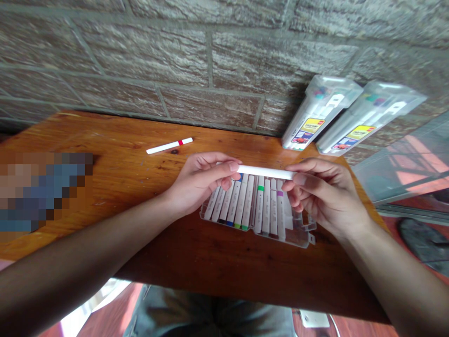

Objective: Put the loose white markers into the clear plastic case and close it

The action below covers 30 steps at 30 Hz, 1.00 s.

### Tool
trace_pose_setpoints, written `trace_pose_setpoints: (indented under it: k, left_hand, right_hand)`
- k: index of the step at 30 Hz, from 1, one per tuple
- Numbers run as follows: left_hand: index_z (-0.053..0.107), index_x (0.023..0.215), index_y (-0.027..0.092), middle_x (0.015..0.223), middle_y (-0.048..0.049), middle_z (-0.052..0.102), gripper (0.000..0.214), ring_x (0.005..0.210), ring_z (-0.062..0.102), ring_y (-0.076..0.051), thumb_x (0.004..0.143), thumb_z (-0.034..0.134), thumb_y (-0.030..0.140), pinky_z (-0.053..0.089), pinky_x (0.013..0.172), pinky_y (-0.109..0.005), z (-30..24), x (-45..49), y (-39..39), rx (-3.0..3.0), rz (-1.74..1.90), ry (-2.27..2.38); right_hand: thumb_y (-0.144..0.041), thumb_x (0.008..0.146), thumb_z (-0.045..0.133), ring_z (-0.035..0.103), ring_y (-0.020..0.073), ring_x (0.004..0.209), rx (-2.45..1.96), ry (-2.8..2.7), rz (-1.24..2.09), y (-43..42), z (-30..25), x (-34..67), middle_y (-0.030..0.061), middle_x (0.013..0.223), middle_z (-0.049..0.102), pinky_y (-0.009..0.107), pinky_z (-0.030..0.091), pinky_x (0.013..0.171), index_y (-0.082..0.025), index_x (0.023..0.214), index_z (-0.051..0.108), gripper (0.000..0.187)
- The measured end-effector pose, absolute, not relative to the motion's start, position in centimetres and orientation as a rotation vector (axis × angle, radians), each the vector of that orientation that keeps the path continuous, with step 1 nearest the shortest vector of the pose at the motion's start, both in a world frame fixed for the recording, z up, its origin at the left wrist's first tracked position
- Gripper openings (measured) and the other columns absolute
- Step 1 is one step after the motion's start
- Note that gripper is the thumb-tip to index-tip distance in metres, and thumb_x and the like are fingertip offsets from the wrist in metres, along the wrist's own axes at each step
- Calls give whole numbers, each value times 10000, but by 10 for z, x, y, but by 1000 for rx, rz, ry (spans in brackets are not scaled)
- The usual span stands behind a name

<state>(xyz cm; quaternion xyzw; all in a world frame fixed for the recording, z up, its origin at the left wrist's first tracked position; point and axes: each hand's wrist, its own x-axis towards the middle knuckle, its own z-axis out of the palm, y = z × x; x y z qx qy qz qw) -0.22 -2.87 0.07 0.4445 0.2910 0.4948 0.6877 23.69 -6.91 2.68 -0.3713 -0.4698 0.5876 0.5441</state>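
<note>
A white marker (pixel 265 172) is held level in the air, pinched at both ends. My left hand (pixel 206 180) grips its left end between thumb and fingers, and my right hand (pixel 321 189) has the right end. Both hands hide the tips. Below and behind it lies an open clear plastic marker case (pixel 298 238) on the table. Several white markers with coloured ends or bands fill its two halves, one with a green band (pixel 260 188) and one with a purple band (pixel 279 193). The far edge of the case is partly covered by my hands.
On the wooden table (pixel 115 164) a white marker with a red band (pixel 170 145) lies at the back left. Two closed clear marker cases (pixel 308 124) (pixel 365 126) stand at the back right against the brick wall (pixel 175 61). A pixelated area covers the left edge.
</note>
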Motion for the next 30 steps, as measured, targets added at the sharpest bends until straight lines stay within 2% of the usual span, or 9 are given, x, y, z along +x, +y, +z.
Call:
trace_pose_setpoints:
  k: [10,30]
  left_hand:
    - [840,835,154,699,-26,766,128,560,602,-59,764,901,242,479,564,-167,2,-3,-29,988,1105,645]
    - [844,849,138,707,-32,767,175,559,605,-61,750,917,263,476,545,-167,3,-2,-29,971,1104,657]
  right_hand:
    - [-181,779,888,719,150,459,-815,-1127,1447,-67,24,241,66,730,829,197,580,390,-170,908,863,132]
    - [-182,759,834,744,170,467,-838,-1117,1500,-69,33,240,46,736,836,196,583,385,-216,883,878,136]
